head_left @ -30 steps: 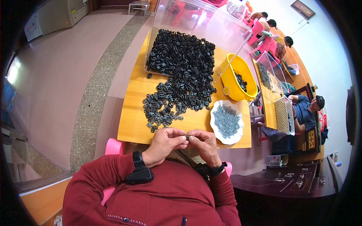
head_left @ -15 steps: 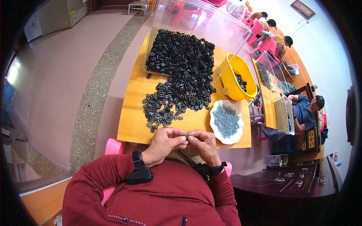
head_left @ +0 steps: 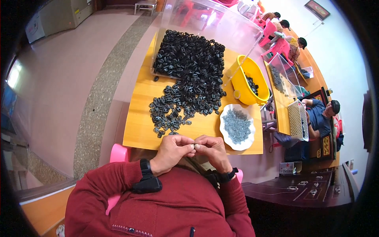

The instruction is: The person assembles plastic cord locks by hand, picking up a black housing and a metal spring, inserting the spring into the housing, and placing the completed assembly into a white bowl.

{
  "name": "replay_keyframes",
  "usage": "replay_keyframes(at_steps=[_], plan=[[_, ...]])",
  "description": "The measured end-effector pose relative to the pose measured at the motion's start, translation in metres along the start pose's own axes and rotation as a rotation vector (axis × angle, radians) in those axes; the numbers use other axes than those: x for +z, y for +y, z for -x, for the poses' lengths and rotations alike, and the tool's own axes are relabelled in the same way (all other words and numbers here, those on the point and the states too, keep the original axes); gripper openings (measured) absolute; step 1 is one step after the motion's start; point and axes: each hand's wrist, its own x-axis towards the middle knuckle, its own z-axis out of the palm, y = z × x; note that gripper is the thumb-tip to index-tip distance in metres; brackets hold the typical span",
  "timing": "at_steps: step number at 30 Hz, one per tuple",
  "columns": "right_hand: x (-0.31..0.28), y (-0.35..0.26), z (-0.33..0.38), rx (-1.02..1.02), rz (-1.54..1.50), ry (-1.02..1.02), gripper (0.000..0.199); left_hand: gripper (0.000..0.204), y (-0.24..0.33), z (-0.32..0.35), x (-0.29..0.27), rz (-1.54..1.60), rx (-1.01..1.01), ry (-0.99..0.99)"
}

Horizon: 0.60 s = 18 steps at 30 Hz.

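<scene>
Close together at the near edge of the table, my left hand (head_left: 170, 154) and my right hand (head_left: 215, 152) meet, thumbs and forefingers pinched tip to tip. Whatever sits between the fingertips is tiny and almost wholly covered. Just beyond my hands lies a loose spread of small black oval pieces with holes (head_left: 169, 112). It runs back into a big heap of the same kind in a clear plastic box (head_left: 252, 47) lying with its open side toward me. To the right of my right hand stands a white scalloped dish (head_left: 249, 143) filled with small silvery-grey pieces.
A yellow tub (head_left: 263, 85) holding some black pieces stands at the table's right edge. Further right, a person in a dark blue shirt (head_left: 319, 116) sits by a white perforated basket (head_left: 296, 118) and another table. More people sit on pink chairs (head_left: 279, 48) behind.
My fingertips have closed tighter together, so the small dark thing glimpsed between them earlier is now hidden. Both hands stay in nearly the same place.
</scene>
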Motion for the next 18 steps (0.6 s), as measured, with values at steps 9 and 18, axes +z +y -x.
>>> replay_keyframes(at_steps=[9, 18], plan=[[-0.003, 0.005, 0.001, 0.008, -0.066, 0.031, 0.009, 0.015, 0.007, -0.003, 0.005, 0.035, 0.024, -0.038], [-0.001, -0.014, -0.006, 0.038, -0.046, 0.17, 0.013, 0.015, 0.007, -0.002, 0.002, 0.094, 0.0, 0.037]])
